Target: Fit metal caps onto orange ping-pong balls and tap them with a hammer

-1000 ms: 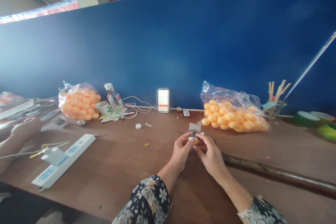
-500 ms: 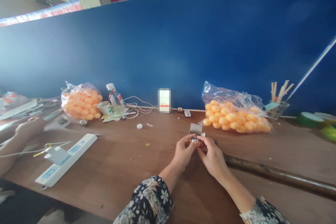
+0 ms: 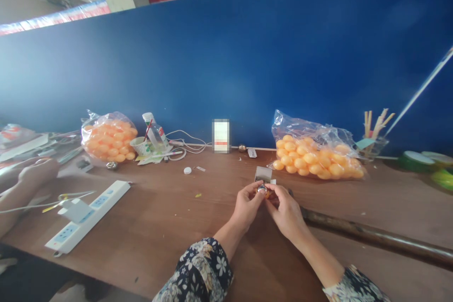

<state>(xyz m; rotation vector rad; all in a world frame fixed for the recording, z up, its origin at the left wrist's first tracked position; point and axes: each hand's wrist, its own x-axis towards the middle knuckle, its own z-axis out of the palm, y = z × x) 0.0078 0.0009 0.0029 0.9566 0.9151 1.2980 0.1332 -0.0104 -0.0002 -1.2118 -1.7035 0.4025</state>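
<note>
Fingertips of both hands meet around a small shiny silver ball (image 3: 262,189), with bits of orange showing beside it. My left hand (image 3: 247,204) pinches it from the left, thumb on top. From the right, my right hand (image 3: 285,209) closes its thumb and fingers against it. What lies under the ball is hidden by the fingers. Just behind the hands stands a small open box with a raised grey flap (image 3: 263,173). A long dark brown rod (image 3: 375,234) lies to the right of my right hand.
Clear bags of orange balls stand at the back right (image 3: 311,158) and back left (image 3: 109,139). A white power strip (image 3: 88,217) lies at left, near another person's hands (image 3: 38,172). Also there: a bottle (image 3: 155,132), paper cup (image 3: 140,144), sticks in a glass (image 3: 375,144), and tape rolls (image 3: 416,161).
The view has shifted very slightly. Both hands keep the same grip on the silver ball, with no clear movement.
</note>
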